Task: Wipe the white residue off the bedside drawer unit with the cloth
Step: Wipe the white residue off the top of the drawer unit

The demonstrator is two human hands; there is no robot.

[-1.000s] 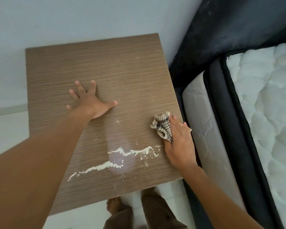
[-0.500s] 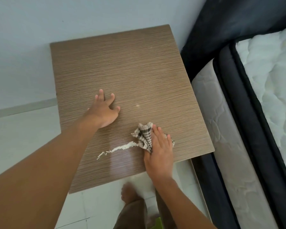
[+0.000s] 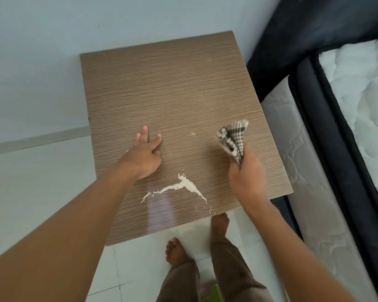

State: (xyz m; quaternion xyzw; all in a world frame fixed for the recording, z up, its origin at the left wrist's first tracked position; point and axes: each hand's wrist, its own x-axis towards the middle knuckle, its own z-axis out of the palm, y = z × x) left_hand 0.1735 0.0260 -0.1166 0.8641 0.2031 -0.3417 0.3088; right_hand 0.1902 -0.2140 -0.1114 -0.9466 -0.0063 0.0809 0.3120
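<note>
Right hand (image 3: 247, 177) grips the cloth (image 3: 232, 139) centre-right, left hand (image 3: 143, 155) flat on the drawer unit (image 3: 172, 88); I fear sweeping the lower-centre residue (image 3: 183, 186) off the near edge onto the floor (image 3: 140, 269).

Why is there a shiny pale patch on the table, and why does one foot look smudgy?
Head view: the pale patch is glare off the glossy drawer unit top; same view, the foot nearer the bed and the right hand look motion-blurred.

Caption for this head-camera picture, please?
Right hand grips checked cloth over drawer unit; left hand rests beside white residue.
</note>
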